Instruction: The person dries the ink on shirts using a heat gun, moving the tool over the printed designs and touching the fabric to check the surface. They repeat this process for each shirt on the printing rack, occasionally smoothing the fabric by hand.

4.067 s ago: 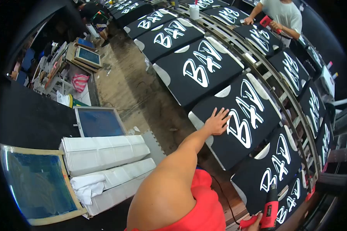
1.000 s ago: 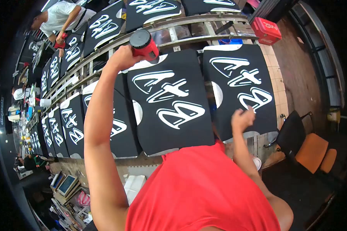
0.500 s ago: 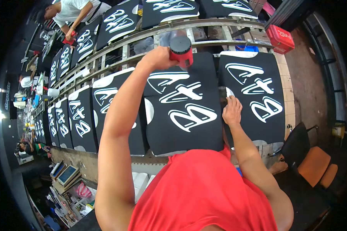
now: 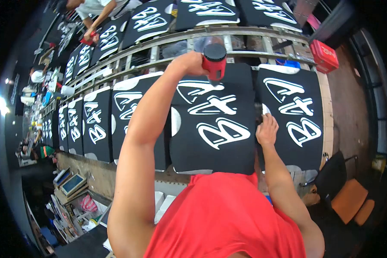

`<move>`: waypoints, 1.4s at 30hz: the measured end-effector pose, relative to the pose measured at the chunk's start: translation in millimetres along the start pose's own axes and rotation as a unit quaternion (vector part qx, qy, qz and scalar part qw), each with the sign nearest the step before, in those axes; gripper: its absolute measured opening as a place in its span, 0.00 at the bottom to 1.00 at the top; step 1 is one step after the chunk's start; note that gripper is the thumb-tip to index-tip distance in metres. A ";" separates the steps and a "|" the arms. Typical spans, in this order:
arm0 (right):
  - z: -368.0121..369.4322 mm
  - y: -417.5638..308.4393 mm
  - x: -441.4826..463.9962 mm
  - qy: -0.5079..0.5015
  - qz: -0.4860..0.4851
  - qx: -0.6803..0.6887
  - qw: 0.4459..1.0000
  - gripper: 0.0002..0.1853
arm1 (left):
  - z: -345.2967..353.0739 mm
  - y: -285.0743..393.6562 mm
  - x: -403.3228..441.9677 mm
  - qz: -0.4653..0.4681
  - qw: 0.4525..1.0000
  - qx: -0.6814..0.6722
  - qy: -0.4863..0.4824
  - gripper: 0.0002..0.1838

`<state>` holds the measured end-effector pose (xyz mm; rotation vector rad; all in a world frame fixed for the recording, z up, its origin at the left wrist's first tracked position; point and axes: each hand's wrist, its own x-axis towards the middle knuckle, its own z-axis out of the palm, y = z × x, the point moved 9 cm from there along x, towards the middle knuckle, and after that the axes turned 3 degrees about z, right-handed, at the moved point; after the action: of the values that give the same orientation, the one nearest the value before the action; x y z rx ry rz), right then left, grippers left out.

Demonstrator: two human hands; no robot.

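Observation:
My left hand [image 4: 188, 63] is closed round a red heat gun [image 4: 214, 68] with a black round end cap. Its dark nozzle points down over the top of a black shirt [image 4: 210, 159] with large white lettering, laid flat on a board. The nozzle seems to stay off the cloth, though the gap is hard to judge. My right hand [image 4: 267, 130] rests at the gap between this shirt and another black printed shirt [image 4: 307, 159] to the right. Its fingers lie bent over the edge, beside a white patch [image 4: 265, 110]; their tips are partly hidden.
Long rails [image 4: 152, 53] run behind the row of shirts, with a second row beyond. A co-worker [image 4: 99, 10] at the upper left holds a red tool [image 4: 89, 39]. A red crate [image 4: 323, 56] stands at the rail's right end, an orange-seated chair [image 4: 350, 200] at the lower right.
The whole view has shifted, so the shirts sit farther right in the picture. The heat gun keeps roughly its place over the same shirt, its nozzle now showing more. My right hand stays at the edge.

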<state>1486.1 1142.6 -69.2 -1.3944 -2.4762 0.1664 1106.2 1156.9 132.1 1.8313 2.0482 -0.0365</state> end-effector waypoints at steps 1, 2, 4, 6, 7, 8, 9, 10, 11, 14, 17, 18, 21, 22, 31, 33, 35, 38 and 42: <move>-0.6 -3.8 0.9 0.002 -0.012 0.007 1.000 0.28 | -1.9 -8.5 -3.2 -0.012 1.000 0.002 0.005 0.26; 1.0 -2.1 1.9 -0.011 0.005 0.008 1.000 0.27 | 0.9 -15.5 -4.6 -0.029 0.999 0.016 -0.009 0.27; 0.9 -3.7 0.7 -0.023 0.006 0.015 1.000 0.26 | 0.3 -27.8 -12.4 -0.064 0.998 0.026 0.010 0.29; 1.7 -1.8 1.3 -0.035 0.021 0.011 0.999 0.26 | 3.6 -47.8 -17.7 -0.083 0.995 0.040 0.037 0.27; 6.7 -0.5 2.2 -0.032 0.003 0.017 0.999 0.26 | 4.4 -58.7 -18.0 -0.071 0.996 0.042 0.047 0.25; 18.4 8.1 1.5 -0.030 0.011 0.003 0.999 0.27 | -3.2 -65.5 -25.5 -0.087 0.994 0.042 0.056 0.25; 25.7 11.6 1.0 -0.028 0.018 -0.010 0.999 0.27 | -1.3 -70.5 -33.5 -0.100 0.995 0.026 0.010 0.24; 21.8 4.7 2.4 -0.026 0.001 -0.004 1.000 0.27 | 2.9 -76.5 -40.2 -0.113 0.993 0.008 -0.036 0.24; 18.6 5.9 3.2 -0.037 0.018 -0.005 0.999 0.27 | 5.1 -87.0 -44.7 -0.128 0.991 0.008 -0.030 0.24; 10.4 3.2 4.0 -0.028 -0.016 -0.012 0.999 0.26 | 0.7 -113.2 -56.5 -0.129 0.991 0.031 0.030 0.25; 2.5 -13.5 1.5 0.000 -0.024 -0.009 1.000 0.25 | -13.6 -123.6 -111.4 -0.207 0.978 0.013 0.020 0.27; 14.3 -6.2 -2.5 0.013 -0.027 -0.037 0.999 0.28 | -1.4 -139.6 -102.6 -0.191 0.981 0.032 0.023 0.28; 32.5 11.8 -5.1 0.013 -0.020 -0.069 0.997 0.33 | -11.0 -145.1 -128.6 -0.242 0.967 0.018 0.071 0.28; 39.5 17.1 -4.9 -0.016 0.010 -0.087 0.996 0.33 | -10.7 -145.5 -133.4 -0.242 0.969 0.014 0.055 0.28; 44.7 23.0 -4.1 -0.024 0.025 -0.078 0.996 0.33 | -3.4 -151.0 -131.5 -0.236 0.970 0.049 0.037 0.30; 43.5 22.5 -3.7 -0.022 0.026 -0.073 0.997 0.33 | -14.6 -140.5 -139.8 -0.236 0.970 0.039 0.031 0.31; 43.2 22.0 -5.7 -0.022 0.021 -0.072 0.997 0.32 | -20.3 -134.5 -142.0 -0.236 0.971 0.008 0.025 0.32; 38.3 16.2 -5.2 -0.002 -0.016 -0.085 0.996 0.34 | -28.2 -129.3 -137.8 -0.242 0.968 0.007 0.070 0.32; 38.2 16.6 -7.3 0.008 -0.050 -0.055 0.997 0.30 | -21.3 -126.9 -120.6 -0.188 0.981 0.037 0.025 0.30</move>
<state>1491.4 1146.7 -110.9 -1.3033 -2.5701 -0.0012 986.9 1029.7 158.3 1.4714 2.4307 -0.1733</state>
